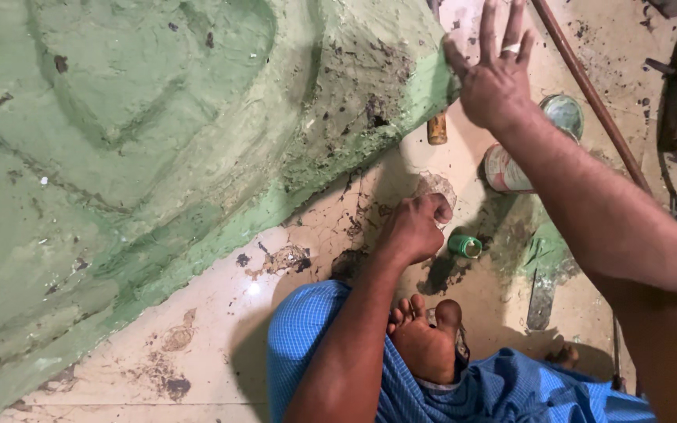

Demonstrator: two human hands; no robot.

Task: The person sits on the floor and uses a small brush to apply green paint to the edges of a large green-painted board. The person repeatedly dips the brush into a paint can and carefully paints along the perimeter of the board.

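R hand [495, 74] spread flat, fingers wide, touching edge of green form [158, 141] near a paint can [511, 160]. L hand [417, 227] fisted on the floor [221, 313] just below the form; can't tell if it's holding anything. Small green cap [465, 246] just beside it.

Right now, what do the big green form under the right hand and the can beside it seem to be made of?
Green form: likely plaster or cement, matte painted, with a rough, cracked, pitted skin. Can: probably metal, judging by its shiny rolled rim, with a paper-like label. Right hand rests on the form's edge.
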